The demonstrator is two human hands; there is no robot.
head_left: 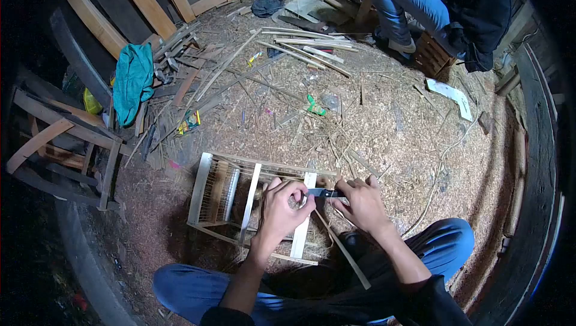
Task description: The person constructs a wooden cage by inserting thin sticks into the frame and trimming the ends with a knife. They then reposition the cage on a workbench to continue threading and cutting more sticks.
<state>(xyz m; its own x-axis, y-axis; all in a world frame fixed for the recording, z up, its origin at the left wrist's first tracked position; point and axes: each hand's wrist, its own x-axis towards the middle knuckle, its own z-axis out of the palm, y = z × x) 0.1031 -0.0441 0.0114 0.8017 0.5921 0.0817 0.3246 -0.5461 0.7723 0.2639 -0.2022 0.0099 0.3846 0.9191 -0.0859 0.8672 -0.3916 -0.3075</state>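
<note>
- The left hand (282, 206) is curled narrow, its fingers and thumb closed on the upper end of a thin strip (345, 251), right at the tip of the knife.
- The right hand (360, 203) is closed around the dark end of a knife (324, 193); how the fingers lie beneath it is hidden.
- The knife sits between the two hands, touching both. Its long axis runs straight from one hand to the other, with the paler end pointing at the left hand.
- The strip is long and pale. It slants away from the left fingertips, passes under the right wrist and ends near the person's right knee, well off the line of the knife.
- A wooden frame (207, 188) with flat slats and a row of fine bars lies on the floor (408, 140) under and beyond the left hand, its long side running the same way as the knife.
- The floor is covered in sawdust and shavings, with loose sticks (306, 44) scattered far ahead of both hands.
- Far ahead and left of the left hand, a teal cloth (133, 80) hangs over stacked planks.
- Far ahead of the right hand, another person (414, 2) in blue trousers crouches beside a slatted crate (432, 55).
- A small green wrapper (315, 107) lies ahead of the hands; any print on it is too small to read, and no other writing shows.
</note>
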